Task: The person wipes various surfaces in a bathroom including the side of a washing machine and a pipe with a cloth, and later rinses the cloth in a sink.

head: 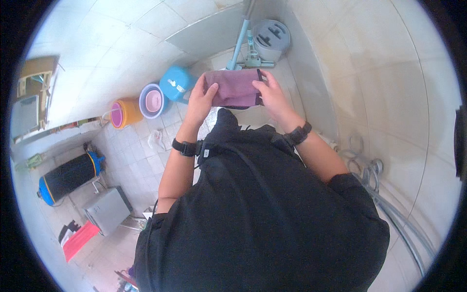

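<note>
A folded purple cloth with a dark edge [235,87] is stretched between my two hands at the upper middle of the view. My left hand [202,98] grips its left end, the thumb lying on top and the fingers hidden beneath. On the other side my right hand [271,95] holds the dark-edged right end, thumb on top. Dark bands circle both wrists.
A light blue mop [238,47] and a lidded grey bucket [270,43] stand beyond the cloth. Along the left wall are a blue basin [176,82], nested basins [153,101] and an orange bucket [127,113]. Grey pipes [394,211] run at the right.
</note>
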`<act>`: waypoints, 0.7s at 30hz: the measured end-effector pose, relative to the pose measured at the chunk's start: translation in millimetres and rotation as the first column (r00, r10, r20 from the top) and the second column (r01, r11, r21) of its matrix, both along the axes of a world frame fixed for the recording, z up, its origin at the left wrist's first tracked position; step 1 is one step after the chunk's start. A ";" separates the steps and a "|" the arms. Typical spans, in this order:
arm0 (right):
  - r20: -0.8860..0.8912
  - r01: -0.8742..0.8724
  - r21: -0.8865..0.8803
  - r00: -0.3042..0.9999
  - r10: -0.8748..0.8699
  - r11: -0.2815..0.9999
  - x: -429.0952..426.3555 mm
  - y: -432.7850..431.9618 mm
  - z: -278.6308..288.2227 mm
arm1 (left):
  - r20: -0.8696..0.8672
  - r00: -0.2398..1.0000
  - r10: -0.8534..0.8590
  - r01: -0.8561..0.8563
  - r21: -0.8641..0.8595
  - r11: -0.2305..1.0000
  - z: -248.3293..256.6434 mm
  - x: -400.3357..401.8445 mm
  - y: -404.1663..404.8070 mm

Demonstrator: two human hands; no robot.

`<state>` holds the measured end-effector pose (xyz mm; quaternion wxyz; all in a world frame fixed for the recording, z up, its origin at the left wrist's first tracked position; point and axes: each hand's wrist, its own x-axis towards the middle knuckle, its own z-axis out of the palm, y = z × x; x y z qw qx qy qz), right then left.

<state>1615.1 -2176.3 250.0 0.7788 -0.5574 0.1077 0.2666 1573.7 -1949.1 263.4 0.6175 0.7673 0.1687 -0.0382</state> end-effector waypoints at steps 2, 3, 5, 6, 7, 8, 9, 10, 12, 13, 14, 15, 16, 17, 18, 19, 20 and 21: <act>0.083 -0.047 -0.022 0.995 0.048 0.999 14.0 31.5 0.6 | 0.024 0.999 0.036 -0.037 0.039 0.999 -2.9 1.7 21.6; 0.121 -0.070 -0.033 0.990 0.073 0.997 21.9 46.9 0.9 | 0.033 0.998 0.054 -0.056 0.058 0.997 0.7 3.9 31.5; 0.196 -0.085 -0.069 0.976 0.097 0.994 38.3 80.7 -20.5 | 0.030 0.987 0.160 -0.158 -0.064 0.985 -19.5 6.6 63.5; 0.200 -0.096 -0.091 0.973 0.113 0.991 47.4 98.7 -23.3 | 0.019 0.982 0.189 -0.186 -0.093 0.978 -25.0 9.4 80.0; 0.204 -0.105 -0.112 0.971 0.126 0.988 56.8 118.0 -26.6 | 0.008 0.977 0.213 -0.211 -0.123 0.970 -29.7 14.3 98.1; 0.220 -0.098 -0.135 0.967 0.127 0.986 66.0 137.4 -32.2 | -0.013 0.967 0.255 -0.251 -0.249 0.936 -34.6 22.6 114.4; 0.235 -0.095 -0.159 0.963 0.132 0.983 73.7 155.5 -38.9 | -0.043 0.954 0.297 -0.291 -0.369 0.883 -39.1 30.9 125.7; 0.246 -0.086 -0.181 0.961 0.130 0.980 79.2 177.9 -48.2 | -0.080 0.942 0.327 -0.324 -0.480 0.815 -46.9 38.4 141.4; 0.211 -0.066 -0.191 0.972 0.107 0.979 89.0 218.5 -64.5 | -0.075 0.922 0.381 -0.369 -0.477 0.798 -83.4 49.2 172.0; 0.190 -0.054 -0.207 0.977 0.094 0.977 94.3 233.2 -75.2 | -0.096 0.913 0.396 -0.387 -0.505 0.772 -86.2 58.7 181.0; 0.181 -0.056 -0.293 0.977 0.113 0.954 101.9 249.0 -89.9 | -0.177 0.920 0.351 -0.385 -0.583 0.716 -84.6 65.4 194.2; 0.191 -0.047 -0.345 0.974 0.119 0.937 107.9 267.0 -93.6 | -0.234 0.915 0.328 -0.402 -0.582 0.707 -80.6 74.3 209.7; 0.204 -0.035 -0.394 0.971 0.125 0.918 114.0 282.4 -97.5 | -0.285 0.910 0.302 -0.415 -0.580 0.701 -82.8 86.0 222.3; 0.217 -0.024 -0.443 0.967 0.133 0.896 122.0 297.4 -101.6 | -0.336 0.901 0.275 -0.428 -0.578 0.695 -89.9 98.0 234.1; 0.207 0.002 -0.438 0.973 0.098 0.899 132.4 314.0 -109.8 | -0.354 0.887 0.296 -0.456 -0.572 0.682 -103.8 109.7 247.6; 0.196 0.028 -0.434 0.978 0.064 0.901 143.3 329.9 -117.7 | -0.372 0.872 0.317 -0.484 -0.566 0.668 -119.1 121.3 260.7; 0.185 0.053 -0.432 0.982 0.031 0.900 153.6 344.0 -128.8 | -0.392 0.856 0.337 -0.513 -0.559 0.652 -136.0 132.6 271.8; 0.166 0.068 -0.424 0.986 0.003 0.903 164.9 358.1 -150.2 | -0.350 0.855 0.384 -0.519 -0.578 0.629 -163.5 145.7 284.5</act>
